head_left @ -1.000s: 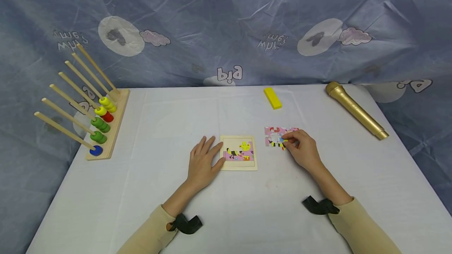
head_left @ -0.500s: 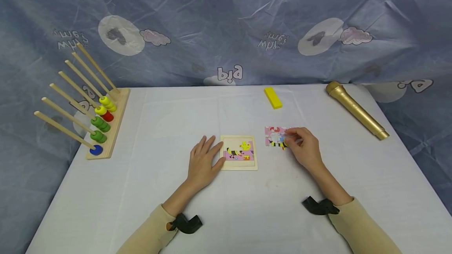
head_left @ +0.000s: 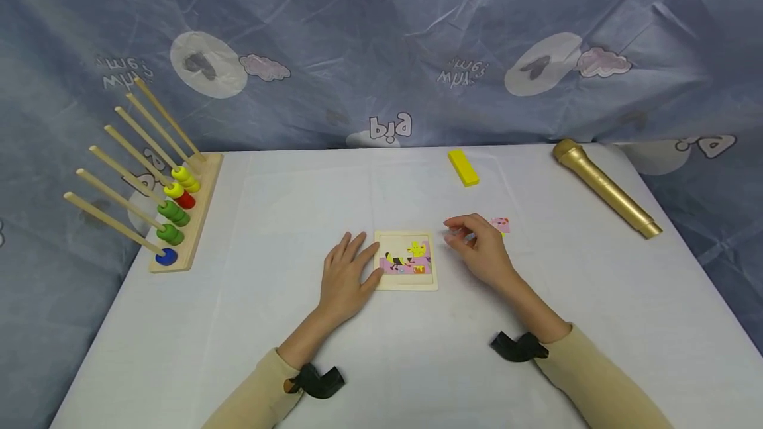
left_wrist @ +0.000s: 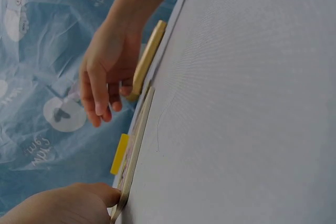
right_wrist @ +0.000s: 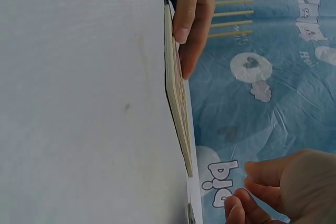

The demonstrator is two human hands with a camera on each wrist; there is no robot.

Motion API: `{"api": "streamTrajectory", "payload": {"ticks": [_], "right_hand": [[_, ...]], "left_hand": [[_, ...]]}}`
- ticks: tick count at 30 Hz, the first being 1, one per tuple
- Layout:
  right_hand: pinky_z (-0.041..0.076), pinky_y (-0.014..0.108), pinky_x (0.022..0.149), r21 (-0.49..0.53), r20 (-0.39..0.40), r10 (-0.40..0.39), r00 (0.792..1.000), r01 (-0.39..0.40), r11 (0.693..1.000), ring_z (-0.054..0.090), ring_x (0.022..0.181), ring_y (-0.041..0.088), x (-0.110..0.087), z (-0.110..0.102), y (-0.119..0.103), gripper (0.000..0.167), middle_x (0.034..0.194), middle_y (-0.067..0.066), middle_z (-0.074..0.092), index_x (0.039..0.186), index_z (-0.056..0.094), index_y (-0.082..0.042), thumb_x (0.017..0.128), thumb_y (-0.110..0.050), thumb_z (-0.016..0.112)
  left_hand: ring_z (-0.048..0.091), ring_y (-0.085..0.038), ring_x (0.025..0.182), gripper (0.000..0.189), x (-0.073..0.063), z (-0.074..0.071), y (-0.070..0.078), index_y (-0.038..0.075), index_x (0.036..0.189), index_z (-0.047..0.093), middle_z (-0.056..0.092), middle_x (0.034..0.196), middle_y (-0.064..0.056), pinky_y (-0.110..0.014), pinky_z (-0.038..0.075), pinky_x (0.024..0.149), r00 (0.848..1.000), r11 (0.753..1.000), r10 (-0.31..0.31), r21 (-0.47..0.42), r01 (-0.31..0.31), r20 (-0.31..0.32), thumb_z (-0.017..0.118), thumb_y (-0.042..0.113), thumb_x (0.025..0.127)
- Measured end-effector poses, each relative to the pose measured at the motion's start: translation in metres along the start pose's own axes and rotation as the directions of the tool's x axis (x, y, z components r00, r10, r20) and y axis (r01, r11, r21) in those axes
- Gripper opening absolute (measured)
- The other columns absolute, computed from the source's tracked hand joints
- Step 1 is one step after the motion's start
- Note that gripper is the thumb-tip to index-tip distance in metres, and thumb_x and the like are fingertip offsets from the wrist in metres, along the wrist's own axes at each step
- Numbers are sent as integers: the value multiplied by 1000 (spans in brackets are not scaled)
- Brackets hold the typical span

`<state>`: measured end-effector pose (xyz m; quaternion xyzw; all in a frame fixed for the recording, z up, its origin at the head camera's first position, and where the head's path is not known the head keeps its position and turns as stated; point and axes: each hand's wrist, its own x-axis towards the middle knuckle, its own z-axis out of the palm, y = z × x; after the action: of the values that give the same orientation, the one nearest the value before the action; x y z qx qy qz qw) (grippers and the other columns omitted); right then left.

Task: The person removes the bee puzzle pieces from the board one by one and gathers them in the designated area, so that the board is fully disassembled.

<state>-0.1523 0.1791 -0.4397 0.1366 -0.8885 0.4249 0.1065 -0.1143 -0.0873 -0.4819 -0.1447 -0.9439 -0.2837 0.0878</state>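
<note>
In the head view a square wooden puzzle tray (head_left: 405,285) lies mid-table, with pieces showing a bee and a yellow figure on pink. My left hand (head_left: 346,280) is spread flat beside it, thumb and index finger touching its left edge; the left wrist view shows the thumb (left_wrist: 107,193) at the rim. To the right of the tray, my right hand (head_left: 479,250) hovers with loosely bent fingers. Nothing shows between those fingers in the right wrist view (right_wrist: 252,187). A pink puzzle piece (head_left: 501,224) peeks out behind this hand, which hides the other loose pieces.
A yellow block (head_left: 463,167) lies beyond the right hand. The gold microphone (head_left: 608,189) rests toward the back right. At the left edge stands a wooden peg abacus (head_left: 205,194) with coloured beads. A patterned blue cloth (head_left: 334,51) hangs behind the white table.
My right hand has shifted left from the loose puzzle's right part toward the tray, uncovering a pink piece at the right and covering the rest. The left hand stays on the tray's edge.
</note>
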Motion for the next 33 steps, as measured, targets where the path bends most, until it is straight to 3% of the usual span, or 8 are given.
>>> {"api": "streamTrajectory", "payload": {"ticks": [5,13,33], "right_hand": [[44,20,66,24,61,-39,997,38,999,54,80,16,6,16,-13,24,100,10,66,109,69,-1,86,-5,72],[43,21,63,20,119,-38,992,36,999,55,79,19,5,31,-18,24,98,11,64,109,69,-3,85,-6,73],[43,22,63,-7,154,-63,986,65,998,53,77,18,3,39,-11,28,95,10,62,110,70,-2,83,-8,75]], "left_hand": [[27,-38,146,47,0,-1,1,12,134,60,44,150,-14,-57,24,113,1000,1000,2,-3,-2,-4,65,32,91],[30,-39,144,47,0,0,0,12,133,61,45,150,-13,-57,25,112,1000,1000,18,9,-18,-15,64,33,92],[29,-37,145,47,0,2,-2,13,134,61,45,150,-13,-56,25,112,1000,1000,14,11,-14,-13,64,33,91]]}}
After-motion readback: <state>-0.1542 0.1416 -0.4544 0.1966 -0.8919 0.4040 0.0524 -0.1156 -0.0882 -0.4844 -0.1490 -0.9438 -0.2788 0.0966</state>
